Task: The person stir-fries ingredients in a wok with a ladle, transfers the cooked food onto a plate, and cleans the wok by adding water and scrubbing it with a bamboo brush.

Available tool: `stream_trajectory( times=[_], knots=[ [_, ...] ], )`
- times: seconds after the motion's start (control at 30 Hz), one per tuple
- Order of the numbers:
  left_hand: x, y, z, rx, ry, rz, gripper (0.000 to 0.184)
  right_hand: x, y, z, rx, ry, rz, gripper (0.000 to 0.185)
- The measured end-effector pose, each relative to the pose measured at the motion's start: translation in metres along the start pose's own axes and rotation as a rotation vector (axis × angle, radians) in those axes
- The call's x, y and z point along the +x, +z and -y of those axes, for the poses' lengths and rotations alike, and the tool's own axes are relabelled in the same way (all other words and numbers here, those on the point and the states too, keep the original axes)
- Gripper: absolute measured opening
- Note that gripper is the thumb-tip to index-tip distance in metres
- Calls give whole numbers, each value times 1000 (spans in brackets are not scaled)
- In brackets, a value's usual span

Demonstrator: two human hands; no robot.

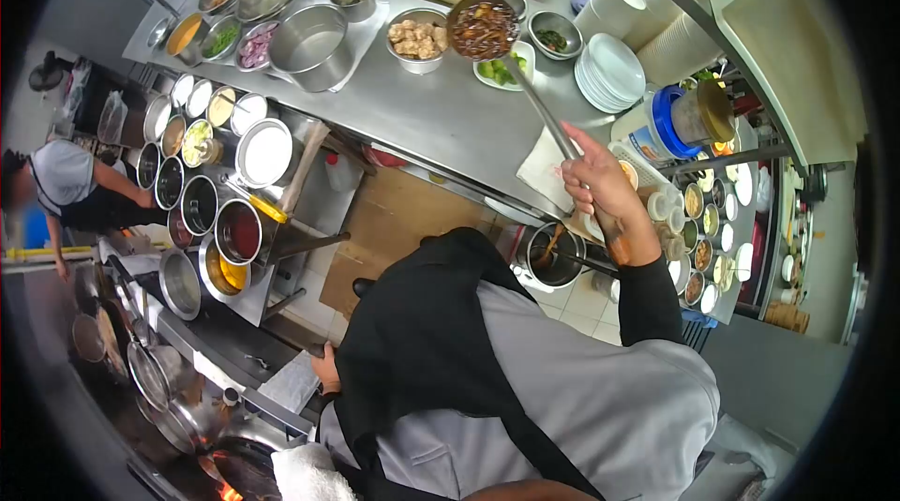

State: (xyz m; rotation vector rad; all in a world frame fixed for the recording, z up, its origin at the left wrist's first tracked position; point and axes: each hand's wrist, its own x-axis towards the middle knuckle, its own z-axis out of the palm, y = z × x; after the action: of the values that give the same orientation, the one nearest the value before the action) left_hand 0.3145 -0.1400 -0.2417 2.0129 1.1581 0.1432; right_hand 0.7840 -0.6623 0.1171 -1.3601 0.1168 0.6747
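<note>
My right hand is closed round the long handle of a metal ladle. The ladle's bowl holds dark brown food in sauce above the steel counter, over the edge of a white dish of green vegetables. Just left of it stands a metal bowl of pale, lumpy pieces. Low on the left, my left hand is closed on a dark handle by the stove's edge; what the handle belongs to is unclear.
Stacked white plates and a blue-rimmed tub stand at the right. Several pots and containers fill the left shelf. A co-worker stands at far left. Flames show at the stove below.
</note>
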Motion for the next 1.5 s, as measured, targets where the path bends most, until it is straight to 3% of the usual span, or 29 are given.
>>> stream_trajectory(
  times=[0.07, 0.27, 0.4, 0.53, 0.6, 0.77, 0.9, 1.0, 1.17, 1.3, 1.37, 1.5],
  knots=[
    [8, -6, 4, 243, -9, 8, 34, 6, -16, -8, -56, 2, -118, 75],
    [19, -10, -47, 84, -118, -58, 38, 23, -47, -37, -1, -11, -183, 76],
    [31, -1, -36, -24, -39, -41, 37, 34, -57, -47, 64, 18, -228, 77],
    [66, 4, 45, -72, -237, 15, 36, 32, -59, -46, -1, -33, -223, 77],
    [66, 4, 46, -50, -247, 59, 36, 29, -59, -47, -40, -45, -224, 77],
    [22, -1, -49, -37, -49, 34, 36, 32, -68, -60, -177, -58, -246, 77],
    [18, -6, -51, -13, -17, -59, 37, 35, -66, -60, -275, -75, -306, 75],
    [19, -12, -47, 63, -165, 25, 40, 32, -64, -58, -263, -71, -305, 74],
    [16, -7, -33, 15, -30, -20, 42, 40, -80, -63, -324, -101, -326, 74],
    [19, -9, -37, 82, -150, -69, 42, 40, -81, -49, -350, -112, -381, 75],
    [12, -11, -44, 49, -101, 8, 40, 37, -81, -43, -250, -147, -362, 75],
    [9, -12, -37, 57, -23, -34, 39, 31, -79, -45, -209, -178, -332, 75]
  ],
)
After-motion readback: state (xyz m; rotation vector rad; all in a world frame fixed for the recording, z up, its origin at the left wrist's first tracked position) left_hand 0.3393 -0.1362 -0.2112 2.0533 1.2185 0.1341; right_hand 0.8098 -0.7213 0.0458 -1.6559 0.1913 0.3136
